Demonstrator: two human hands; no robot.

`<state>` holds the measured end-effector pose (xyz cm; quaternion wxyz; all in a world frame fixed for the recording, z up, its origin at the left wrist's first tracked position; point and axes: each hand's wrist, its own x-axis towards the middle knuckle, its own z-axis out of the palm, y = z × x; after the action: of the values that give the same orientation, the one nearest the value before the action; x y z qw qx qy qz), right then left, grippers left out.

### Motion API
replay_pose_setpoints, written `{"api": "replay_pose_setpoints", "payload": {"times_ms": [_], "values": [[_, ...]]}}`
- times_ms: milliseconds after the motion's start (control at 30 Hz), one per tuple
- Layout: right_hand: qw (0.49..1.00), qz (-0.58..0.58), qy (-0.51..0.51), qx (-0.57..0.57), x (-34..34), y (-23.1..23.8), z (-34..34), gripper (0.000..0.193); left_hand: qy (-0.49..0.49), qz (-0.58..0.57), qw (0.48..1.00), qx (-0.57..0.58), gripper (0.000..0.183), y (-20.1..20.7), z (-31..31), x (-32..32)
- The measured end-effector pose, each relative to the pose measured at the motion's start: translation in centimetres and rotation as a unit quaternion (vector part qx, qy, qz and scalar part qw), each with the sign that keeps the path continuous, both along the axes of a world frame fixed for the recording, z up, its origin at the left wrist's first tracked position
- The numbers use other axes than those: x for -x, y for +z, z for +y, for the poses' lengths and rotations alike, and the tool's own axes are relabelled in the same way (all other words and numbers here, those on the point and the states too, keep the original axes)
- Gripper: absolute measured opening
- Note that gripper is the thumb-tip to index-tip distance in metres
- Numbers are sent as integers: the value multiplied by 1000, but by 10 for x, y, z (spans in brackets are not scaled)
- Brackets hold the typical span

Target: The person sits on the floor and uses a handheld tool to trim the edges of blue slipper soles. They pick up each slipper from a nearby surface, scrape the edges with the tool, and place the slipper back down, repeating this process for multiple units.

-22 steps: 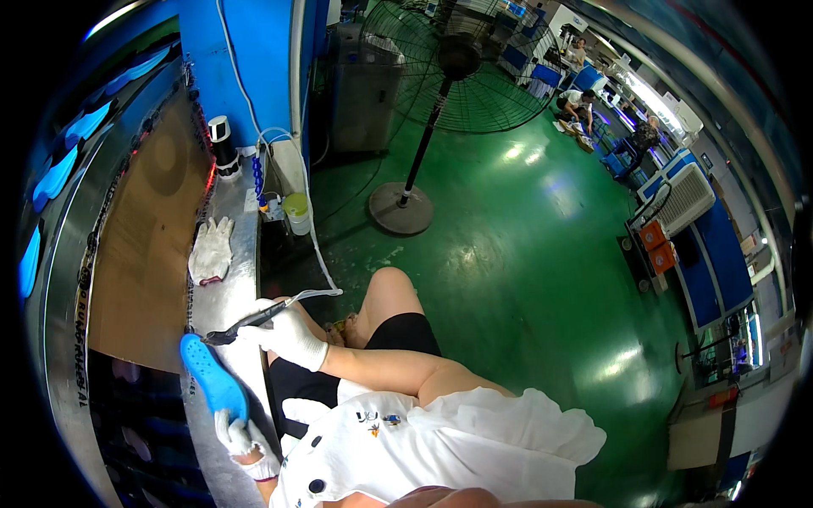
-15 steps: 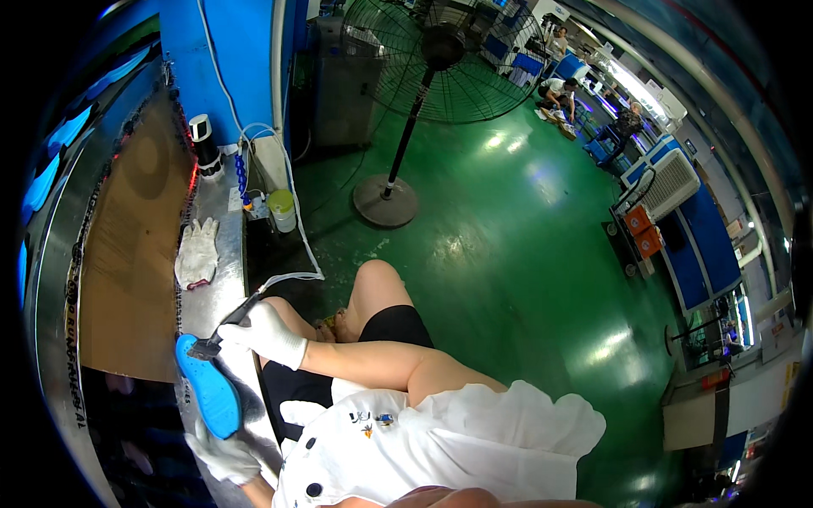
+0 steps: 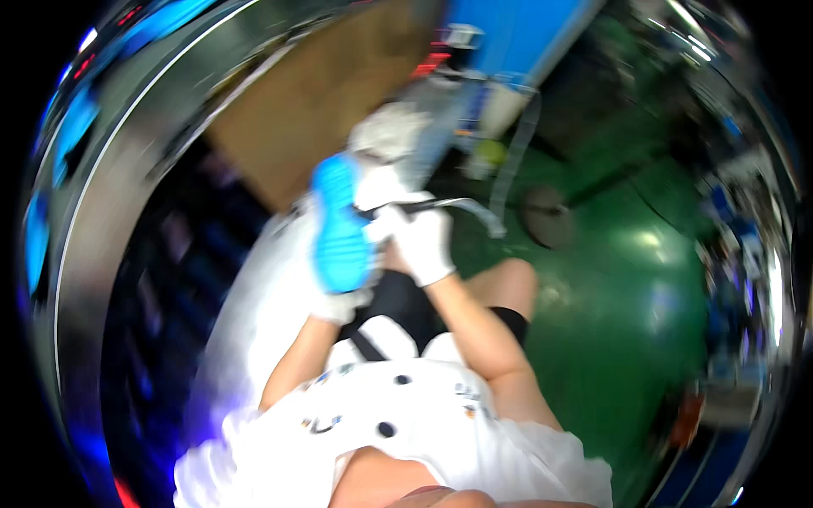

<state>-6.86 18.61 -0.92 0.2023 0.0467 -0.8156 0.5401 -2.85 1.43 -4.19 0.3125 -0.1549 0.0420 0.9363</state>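
Note:
The view is smeared by motion. A blue shoe sole (image 3: 341,224) stands lengthwise over the bench's near edge, with ridges showing on its face. At its lower end my left hand (image 3: 339,305), in a white glove, grips it from beneath, the fingers mostly hidden behind the sole. My right hand (image 3: 425,244), also white-gloved, is closed round a black brush (image 3: 413,206) with a thin hose at its rear. The brush's tip is at the sole's right edge; whether it touches cannot be made out.
A spare white glove (image 3: 389,131) lies on the metal bench beyond the sole, beside brown cardboard (image 3: 313,93). A yellow-green-lidded container (image 3: 489,159) stands past the bench, near a clear hose (image 3: 515,169). The fan's round base (image 3: 544,217) rests on the green floor.
My left hand has taken hold of the sole and lifted it off the bench; its ridged face now shows. The brush has moved off the sole's upper end. The view has swung left.

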Motion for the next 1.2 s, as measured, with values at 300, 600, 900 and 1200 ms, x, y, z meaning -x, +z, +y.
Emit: {"api": "replay_pose_setpoints", "payload": {"times_ms": [300, 600, 900, 1200], "values": [[971, 46, 212, -98, -80, 102, -21, 14, 177, 77, 976, 99, 89, 48, -6, -19], [971, 124, 199, 56, -50, 99, -21, 17, 133, 111, 981, -86, 103, 42, 15, -35], [968, 109, 227, 6, -70, 98, -25, 17, 124, 184, 960, -172, 95, 26, 6, -20], [978, 114, 175, 11, -67, 93, -21, 18, 178, 203, 962, -33, 95, 47, -2, -15]]}}
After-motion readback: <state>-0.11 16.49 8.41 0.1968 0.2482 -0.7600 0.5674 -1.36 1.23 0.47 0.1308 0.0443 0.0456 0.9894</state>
